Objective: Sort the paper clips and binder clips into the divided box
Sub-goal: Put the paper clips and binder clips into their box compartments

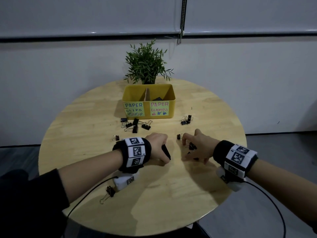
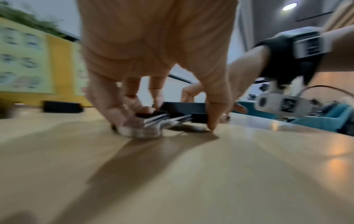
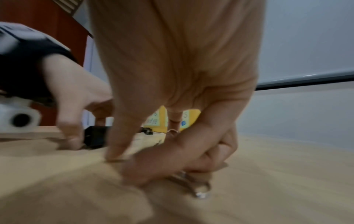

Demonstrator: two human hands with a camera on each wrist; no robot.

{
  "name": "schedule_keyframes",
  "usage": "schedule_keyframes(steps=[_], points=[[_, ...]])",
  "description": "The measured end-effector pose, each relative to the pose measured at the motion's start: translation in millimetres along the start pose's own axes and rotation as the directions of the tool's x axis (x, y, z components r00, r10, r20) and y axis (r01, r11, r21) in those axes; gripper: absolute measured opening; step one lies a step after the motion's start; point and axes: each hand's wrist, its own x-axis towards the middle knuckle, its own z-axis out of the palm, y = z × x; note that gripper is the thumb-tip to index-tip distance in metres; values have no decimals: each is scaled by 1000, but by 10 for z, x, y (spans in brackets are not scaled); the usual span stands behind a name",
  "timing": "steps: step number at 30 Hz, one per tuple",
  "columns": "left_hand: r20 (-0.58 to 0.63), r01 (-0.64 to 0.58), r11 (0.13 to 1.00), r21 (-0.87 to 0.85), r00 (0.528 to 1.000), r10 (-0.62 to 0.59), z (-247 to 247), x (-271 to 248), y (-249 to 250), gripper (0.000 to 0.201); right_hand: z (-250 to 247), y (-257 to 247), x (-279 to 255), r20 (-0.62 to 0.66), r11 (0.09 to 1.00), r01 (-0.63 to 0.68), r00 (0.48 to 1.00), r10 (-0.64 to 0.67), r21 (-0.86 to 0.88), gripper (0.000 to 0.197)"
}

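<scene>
The yellow divided box (image 1: 171,107) stands at the back of the round table, labelled "PAPER CLIPS" on the left and "PAPER CLAMPS" on the right. Dark binder clips (image 1: 158,98) lie in its right compartment. At mid table my left hand (image 1: 167,158) pinches a large black binder clip (image 2: 184,106) between thumb and fingers, its silver handles (image 2: 153,125) down on the wood. Just to the right, my right hand (image 1: 192,152) curls over small black binder clips (image 1: 192,146). A silver wire handle (image 3: 200,191) sticks out under its fingertips (image 3: 134,171).
A cluster of black binder clips (image 1: 135,125) lies before the box, and a pair (image 1: 186,120) sits to the right. Single clips rest at the left (image 1: 116,137), front left (image 1: 109,192) and between my hands (image 1: 179,136). A potted plant (image 1: 147,64) stands behind the box.
</scene>
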Motion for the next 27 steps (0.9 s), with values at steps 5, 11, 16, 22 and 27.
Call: schedule_keyframes(steps=[5,11,16,22,27], points=[[-162,-89,993,-78,984,75,-204,96,-102,49,17,-13,69,-56,998,46,997,-49,-49,34],[-542,-218,956,-195,836,80,-783,351,-110,48,18,29,77,-88,996,82,993,-79,30,29],[-830,-244,944,-223,555,-53,-1030,647,-224,47,-9,23,141,-103,985,125,988,-114,118,21],[-737,-229,931,-284,673,-59,-950,845,-430,50,-77,51,210,-32,922,70,998,-63,381,26],[-786,-166,938,-306,599,-151,-979,576,-696,28,-486,-28,291,1,800,96,993,-120,593,5]])
